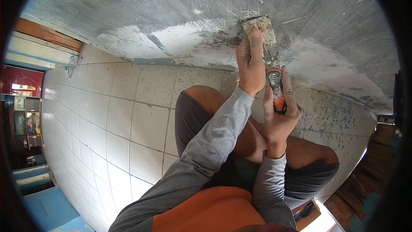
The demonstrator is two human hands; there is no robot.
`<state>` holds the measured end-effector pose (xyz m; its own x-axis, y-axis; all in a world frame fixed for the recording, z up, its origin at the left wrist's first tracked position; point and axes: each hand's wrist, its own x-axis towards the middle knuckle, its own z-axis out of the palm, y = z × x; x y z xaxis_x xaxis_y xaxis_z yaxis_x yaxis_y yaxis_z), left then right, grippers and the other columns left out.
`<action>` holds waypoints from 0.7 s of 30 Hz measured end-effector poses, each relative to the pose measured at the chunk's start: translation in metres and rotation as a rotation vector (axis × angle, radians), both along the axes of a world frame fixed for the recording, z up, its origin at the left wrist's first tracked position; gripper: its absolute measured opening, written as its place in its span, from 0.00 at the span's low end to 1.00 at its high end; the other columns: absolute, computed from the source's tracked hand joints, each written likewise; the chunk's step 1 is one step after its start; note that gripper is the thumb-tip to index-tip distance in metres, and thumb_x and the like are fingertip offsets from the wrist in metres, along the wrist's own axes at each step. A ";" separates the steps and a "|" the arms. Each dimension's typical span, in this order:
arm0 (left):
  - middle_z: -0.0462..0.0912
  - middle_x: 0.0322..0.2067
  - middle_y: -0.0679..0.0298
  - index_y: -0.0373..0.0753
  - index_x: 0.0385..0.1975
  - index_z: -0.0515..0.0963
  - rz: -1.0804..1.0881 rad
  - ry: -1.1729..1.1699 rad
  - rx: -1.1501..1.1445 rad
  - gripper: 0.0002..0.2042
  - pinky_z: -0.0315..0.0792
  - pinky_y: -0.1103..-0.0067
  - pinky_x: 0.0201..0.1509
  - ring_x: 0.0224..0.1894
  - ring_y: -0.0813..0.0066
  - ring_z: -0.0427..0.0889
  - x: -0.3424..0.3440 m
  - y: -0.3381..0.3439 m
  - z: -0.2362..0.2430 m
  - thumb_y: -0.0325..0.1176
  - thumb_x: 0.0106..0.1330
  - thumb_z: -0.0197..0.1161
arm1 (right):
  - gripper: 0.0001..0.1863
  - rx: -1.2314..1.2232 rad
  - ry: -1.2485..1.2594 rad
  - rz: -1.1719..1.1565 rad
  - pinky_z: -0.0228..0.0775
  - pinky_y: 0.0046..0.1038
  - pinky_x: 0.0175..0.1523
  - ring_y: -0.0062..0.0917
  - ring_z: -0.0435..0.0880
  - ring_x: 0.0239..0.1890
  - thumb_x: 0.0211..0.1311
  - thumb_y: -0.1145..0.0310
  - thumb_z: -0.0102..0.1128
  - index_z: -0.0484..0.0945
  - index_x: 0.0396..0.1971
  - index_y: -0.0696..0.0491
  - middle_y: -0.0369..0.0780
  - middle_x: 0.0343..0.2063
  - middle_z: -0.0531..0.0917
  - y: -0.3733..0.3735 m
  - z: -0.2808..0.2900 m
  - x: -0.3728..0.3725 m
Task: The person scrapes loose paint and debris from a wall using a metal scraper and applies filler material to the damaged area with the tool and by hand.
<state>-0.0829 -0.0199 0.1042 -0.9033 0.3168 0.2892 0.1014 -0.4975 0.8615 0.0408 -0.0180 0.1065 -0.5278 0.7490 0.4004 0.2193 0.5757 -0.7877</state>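
Left fingers (256,45) hold the crusted flat scraper blade (268,34), right fingers (288,90) its rounded orange-black handle (276,89).

The orange top (206,211) has grey sleeves (216,139); the shorts (191,118) are dark.

Orange-and-black scraper handle (275,87), blotchy grey-and-white wall (171,8), white grid-lined floor tiles (112,111).

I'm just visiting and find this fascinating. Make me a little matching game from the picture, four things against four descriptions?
1. left hand
2. right hand
3. wall
4. floor

A. pale tiles with darker joints
B. holding the orange-and-black scraper handle
C. grey with white patches
D. at the scraper blade

Pairs: 1-D, 2-B, 3-C, 4-A
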 end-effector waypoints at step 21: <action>0.70 0.23 0.75 0.34 0.31 0.73 -0.032 -0.081 0.064 0.20 0.59 0.85 0.29 0.26 0.88 0.62 0.008 0.001 0.006 0.47 0.72 0.47 | 0.23 -0.020 0.019 0.035 0.74 0.23 0.35 0.21 0.84 0.29 0.52 0.73 0.65 0.76 0.51 0.58 0.45 0.39 0.84 -0.002 0.016 0.005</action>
